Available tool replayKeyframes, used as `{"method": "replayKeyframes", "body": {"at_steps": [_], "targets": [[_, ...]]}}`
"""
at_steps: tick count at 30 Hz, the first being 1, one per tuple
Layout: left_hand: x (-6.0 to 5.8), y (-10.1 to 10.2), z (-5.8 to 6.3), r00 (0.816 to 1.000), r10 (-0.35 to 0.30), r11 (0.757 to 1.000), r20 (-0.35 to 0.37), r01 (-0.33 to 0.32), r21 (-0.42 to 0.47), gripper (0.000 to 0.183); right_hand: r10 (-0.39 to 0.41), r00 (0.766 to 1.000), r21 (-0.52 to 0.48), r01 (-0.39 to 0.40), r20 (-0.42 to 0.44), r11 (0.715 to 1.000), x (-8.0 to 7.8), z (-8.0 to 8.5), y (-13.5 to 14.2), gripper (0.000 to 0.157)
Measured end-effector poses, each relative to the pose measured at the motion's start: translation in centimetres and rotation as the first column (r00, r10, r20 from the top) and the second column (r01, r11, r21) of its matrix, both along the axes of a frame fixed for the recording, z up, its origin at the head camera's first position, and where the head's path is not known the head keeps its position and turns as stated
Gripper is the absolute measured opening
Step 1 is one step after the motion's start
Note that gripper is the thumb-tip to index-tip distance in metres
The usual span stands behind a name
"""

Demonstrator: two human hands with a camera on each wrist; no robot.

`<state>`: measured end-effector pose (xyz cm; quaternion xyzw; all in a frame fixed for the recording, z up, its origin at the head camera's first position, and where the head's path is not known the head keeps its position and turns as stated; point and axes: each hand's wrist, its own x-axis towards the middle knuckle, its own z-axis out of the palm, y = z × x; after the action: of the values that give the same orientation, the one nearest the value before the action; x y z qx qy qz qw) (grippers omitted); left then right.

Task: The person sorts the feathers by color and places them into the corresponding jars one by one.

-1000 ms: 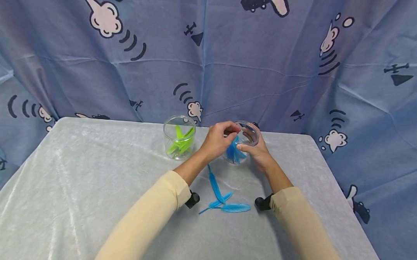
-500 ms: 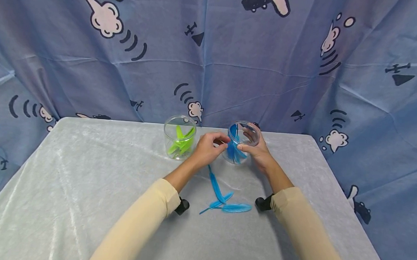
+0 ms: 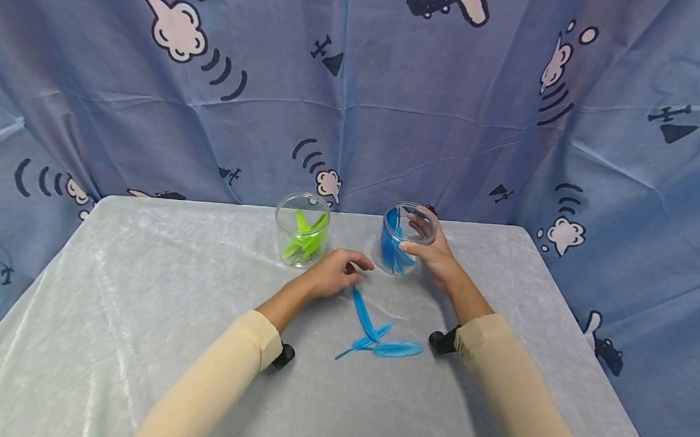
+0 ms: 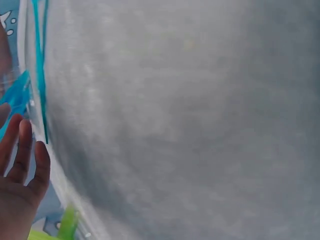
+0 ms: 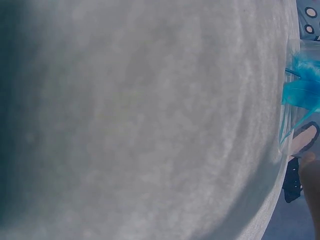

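Observation:
In the head view my right hand [image 3: 433, 251] grips a clear plastic jar [image 3: 406, 237] from its right side, thumb across the front. Blue feathers [image 3: 392, 243] stand inside that jar. My left hand [image 3: 337, 273] hovers over the table between the two jars, fingers loosely bent and holding nothing; in the left wrist view its fingers [image 4: 21, 152] are spread apart. Just below its fingertips lies the quill end of a loose blue feather [image 3: 362, 312]. Two more blue feathers, one of them lying flat [image 3: 398, 350], cross it nearer the front.
A second clear jar [image 3: 303, 207], with bright green feathers [image 3: 307, 239] inside, stands left of the first, near the table's back edge. A grey-white cloth covers the table [image 3: 164, 315]. Behind it hangs a blue printed curtain [image 3: 260, 136].
My left hand has pulled away from the mouth of the blue-feather jar, down and left towards the loose feathers. The right hand stays on the jar.

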<state>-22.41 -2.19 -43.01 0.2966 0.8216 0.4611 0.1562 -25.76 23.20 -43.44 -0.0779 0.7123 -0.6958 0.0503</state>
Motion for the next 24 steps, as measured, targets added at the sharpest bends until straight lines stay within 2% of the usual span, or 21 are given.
{"method": "replayKeyframes", "body": {"at_steps": [6,11,17,24], "targets": [[0.3,-0.5,-1.0,0.998,-0.051,0.998,-0.043,0.049,-0.044,0.03,0.002,1.0,0.002,-0.002,-0.004,1.0,0.0,0.0,0.0,0.088],[0.6,-0.8,-1.3,0.996,-0.071,0.995,-0.059,0.067,-0.069,0.032,0.003,1.0,0.009,-0.003,-0.015,1.0,-0.1,-0.1,0.0,0.088],[1.1,-0.9,-1.6,0.994,-0.077,0.991,-0.077,0.068,-0.115,0.033,0.004,1.0,0.016,-0.003,-0.017,1.0,-0.1,-0.2,0.1,0.088],[1.2,-0.8,-2.0,0.99,-0.061,0.995,-0.128,0.051,-0.082,0.032,0.006,1.0,0.019,-0.005,-0.012,1.0,0.0,-0.1,0.0,0.088]]}}
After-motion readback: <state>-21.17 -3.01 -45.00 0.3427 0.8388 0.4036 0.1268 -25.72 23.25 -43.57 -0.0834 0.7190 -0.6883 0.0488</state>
